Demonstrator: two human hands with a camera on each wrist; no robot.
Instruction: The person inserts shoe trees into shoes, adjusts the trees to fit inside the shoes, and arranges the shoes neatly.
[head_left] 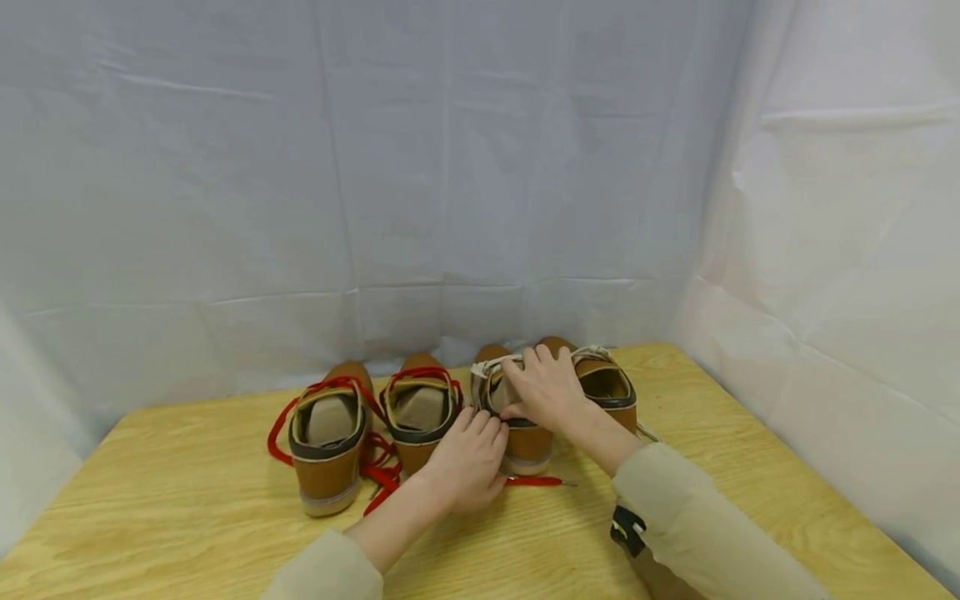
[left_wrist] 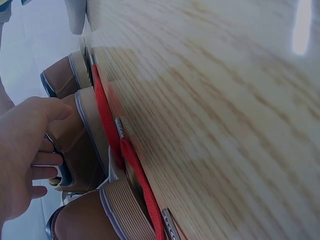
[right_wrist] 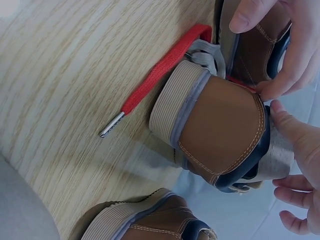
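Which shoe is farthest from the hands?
The leftmost shoe. The second shoe sits beside the left hand; the two pale-laced shoes are by the right hand.

Brown shoe [head_left: 527, 442] under the right hand [head_left: 545, 387]
Dark-collared, with tan stitching and a pale ribbed sole [right_wrist: 172, 107] (pale laces [head_left: 487, 365] at the front), it stands upright on the bench [head_left: 165, 500], toe beyond that hand, opening beneath it, heel just right of the left hand [head_left: 471, 458].

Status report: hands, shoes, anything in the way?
Right hand over third shoe from left. Left hand at its left side. Possible snag: red lace behind it.
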